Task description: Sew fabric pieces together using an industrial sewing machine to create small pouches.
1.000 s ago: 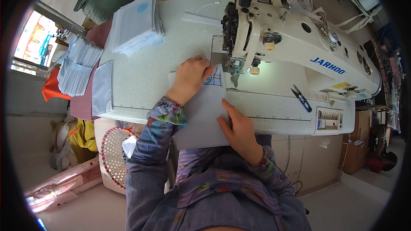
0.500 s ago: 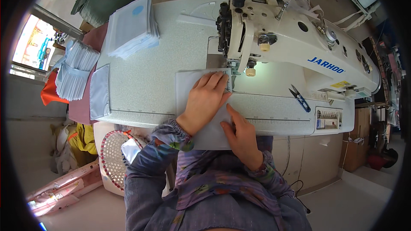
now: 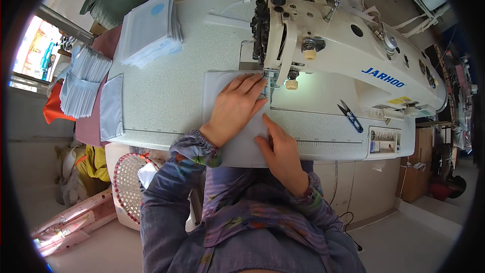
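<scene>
Pale grey cloth [image 3: 217, 88] lies on the table [image 3: 161, 96], long axis running from me toward the needle [image 3: 269, 78]. My left hand [image 3: 236, 106] presses it flat, fingers spread; my right hand [image 3: 281, 149] pins its near edge, unclenched.

Matt pale cloth [image 3: 222, 91] lay on a speckled, smooth table [image 3: 166, 96] beside the glossy enamelled metal sewing machine [image 3: 348, 55].

A pale grey fabric panel [image 3: 237, 144] lies on the speckled off-white desk [image 3: 166, 96] beneath a cream-white sewing machine [image 3: 348, 60], beside black-handled snips [image 3: 350, 116], a light blue-and-white fabric stack [image 3: 150, 28], and the person's purple floral-patterned sleeves [image 3: 194, 149].
</scene>
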The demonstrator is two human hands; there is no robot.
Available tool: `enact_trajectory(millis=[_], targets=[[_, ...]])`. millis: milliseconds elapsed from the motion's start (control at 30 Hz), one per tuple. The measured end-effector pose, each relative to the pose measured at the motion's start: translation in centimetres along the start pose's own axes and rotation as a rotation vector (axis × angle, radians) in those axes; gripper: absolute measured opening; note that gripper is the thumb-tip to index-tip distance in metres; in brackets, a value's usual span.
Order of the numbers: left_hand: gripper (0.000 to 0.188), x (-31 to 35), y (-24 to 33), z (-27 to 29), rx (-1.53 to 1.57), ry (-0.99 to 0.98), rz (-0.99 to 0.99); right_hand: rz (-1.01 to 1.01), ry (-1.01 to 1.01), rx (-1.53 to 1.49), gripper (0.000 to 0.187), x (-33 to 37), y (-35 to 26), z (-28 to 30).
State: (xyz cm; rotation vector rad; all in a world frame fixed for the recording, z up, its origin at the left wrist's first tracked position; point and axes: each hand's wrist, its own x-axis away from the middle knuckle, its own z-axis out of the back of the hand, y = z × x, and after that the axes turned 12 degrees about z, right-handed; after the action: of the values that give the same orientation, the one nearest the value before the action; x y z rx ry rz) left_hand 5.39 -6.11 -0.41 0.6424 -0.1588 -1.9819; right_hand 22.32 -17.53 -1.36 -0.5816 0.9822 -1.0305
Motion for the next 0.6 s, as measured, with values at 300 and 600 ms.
enact_trajectory(millis=[300, 600], targets=[[0.024, 0.8, -0.8, 1.0, 0.055, -0.035, -0.107, -0.323, -0.167, -0.416, 0.065, 1.1, -0.7, 3.1], [0.045, 8.7, 3.2, 5.1, 0.264, -0.213, -0.009, -0.531, -0.134, -0.633, 0.067, 1.9, -1.4, 3.7]])
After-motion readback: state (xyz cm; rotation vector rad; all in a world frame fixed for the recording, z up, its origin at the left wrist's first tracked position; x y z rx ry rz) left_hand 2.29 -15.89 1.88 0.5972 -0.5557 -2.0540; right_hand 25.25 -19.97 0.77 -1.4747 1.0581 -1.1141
